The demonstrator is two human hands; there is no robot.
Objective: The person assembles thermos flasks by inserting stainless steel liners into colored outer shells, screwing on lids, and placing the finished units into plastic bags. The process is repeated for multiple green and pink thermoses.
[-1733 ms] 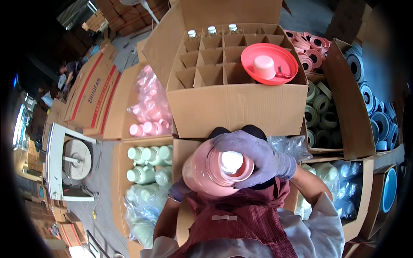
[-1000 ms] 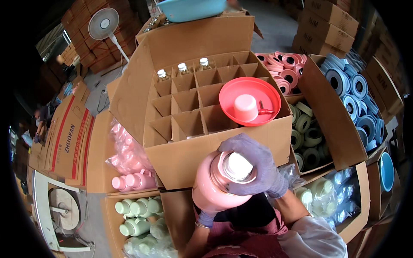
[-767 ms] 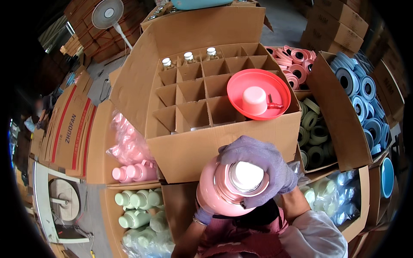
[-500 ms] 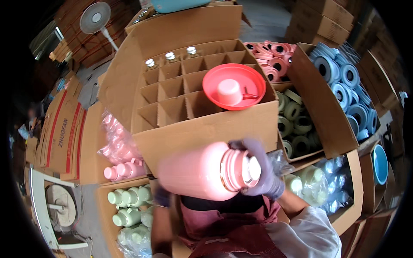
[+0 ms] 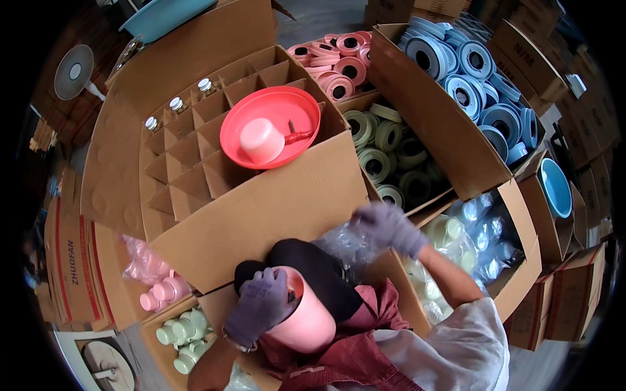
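Observation:
My left hand (image 5: 261, 305), in a grey-purple glove, grips a pink flask (image 5: 309, 320) at its open upper rim. The flask stands tilted on my lap, and something dark inside its mouth is mostly hidden by the glove. My right hand (image 5: 390, 228), gloved alike, is off the flask, above a crumpled clear plastic bag (image 5: 349, 247) and beside a box of green rings (image 5: 375, 164). Its fingers are smeared by motion. Beyond my hands, a red basin (image 5: 301, 109) rests on a divided carton (image 5: 274, 207), holding a pink cup (image 5: 261, 141) and a red-handled tool (image 5: 298, 137).
Silver-capped bottles (image 5: 176, 104) stand in the carton. Pink rings (image 5: 349, 68) and blue rings (image 5: 466, 94) fill boxes beyond. Bagged green and blue parts (image 5: 486, 234) lie at right. Pink cups (image 5: 166, 290) and green cups (image 5: 184, 328) sit at left.
The flask has gone from being held sideways, neck to the right, to standing on my lap. My right hand has let go of it. The view has turned rightward.

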